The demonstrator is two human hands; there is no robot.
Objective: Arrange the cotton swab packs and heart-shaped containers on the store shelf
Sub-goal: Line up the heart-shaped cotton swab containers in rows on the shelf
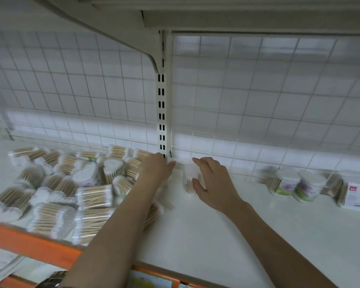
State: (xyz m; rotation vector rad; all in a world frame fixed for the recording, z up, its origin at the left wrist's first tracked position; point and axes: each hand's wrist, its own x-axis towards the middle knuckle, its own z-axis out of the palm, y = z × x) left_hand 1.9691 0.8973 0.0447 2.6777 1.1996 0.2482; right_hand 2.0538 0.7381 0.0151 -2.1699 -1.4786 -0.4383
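A jumbled heap of cotton swab packs [56, 190] covers the left part of the white shelf [195, 235]. My left hand [156, 167] reaches to the back of the shelf beside the heap, fingers extended near the slotted upright. A single clear container of swabs [189, 179] stands upright at the shelf's back centre. My right hand [212, 181] is around its right side, thumb at the front and fingers over the top; a firm grip is not plain. Two heart-shaped containers [295, 183] with purple and green labels stand at the back right.
A slotted metal upright [162, 113] splits the wire-grid back panel [258, 100]. A flat white pack [357, 196] lies at the far right. An orange price rail [29, 244] runs along the shelf's front edge. An upper shelf [237, 15] hangs overhead.
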